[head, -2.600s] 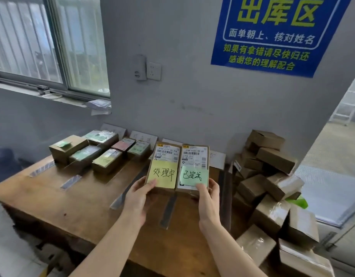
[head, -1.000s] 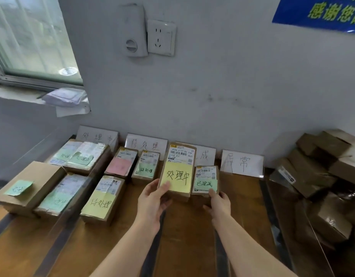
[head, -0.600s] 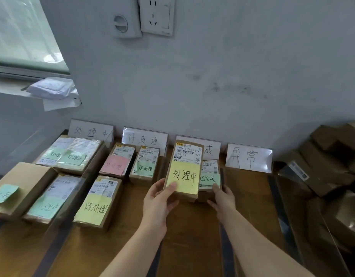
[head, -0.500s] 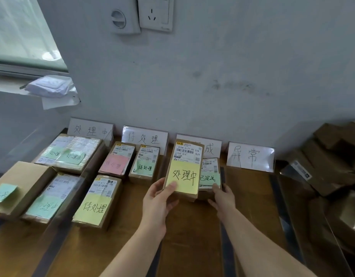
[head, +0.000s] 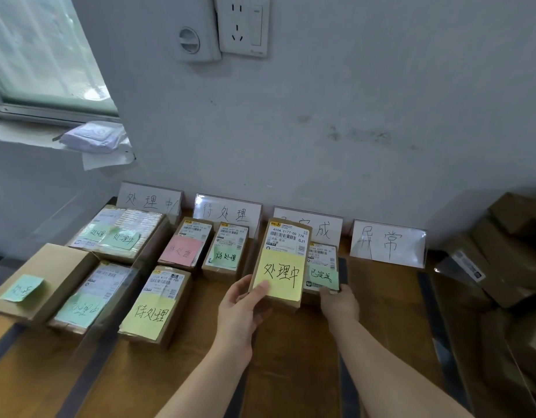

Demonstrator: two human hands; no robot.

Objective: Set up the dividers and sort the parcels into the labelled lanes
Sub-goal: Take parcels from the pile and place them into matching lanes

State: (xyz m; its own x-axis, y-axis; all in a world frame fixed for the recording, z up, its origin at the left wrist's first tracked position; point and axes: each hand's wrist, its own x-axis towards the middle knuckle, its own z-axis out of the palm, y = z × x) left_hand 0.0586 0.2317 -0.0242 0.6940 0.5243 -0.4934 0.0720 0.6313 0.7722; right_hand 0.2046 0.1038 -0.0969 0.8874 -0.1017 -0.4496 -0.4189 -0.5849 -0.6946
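Note:
My left hand grips the near left corner of a brown parcel with a yellow note and holds it tilted up above the table. Right beside it, a smaller parcel with a green note lies in the third lane, below the third label card. My right hand holds that parcel's near end. Clear dividers on dark base strips run front to back between the lanes. Label cards stand against the wall.
Sorted parcels with coloured notes fill the first lane and the second lane. The fourth lane, below its card, shows bare wooden table. A heap of brown boxes sits at the right.
Both hands carried the two parcels toward the wall. The green-note parcel came down into the third lane. My left hand still holds the yellow-note parcel up.

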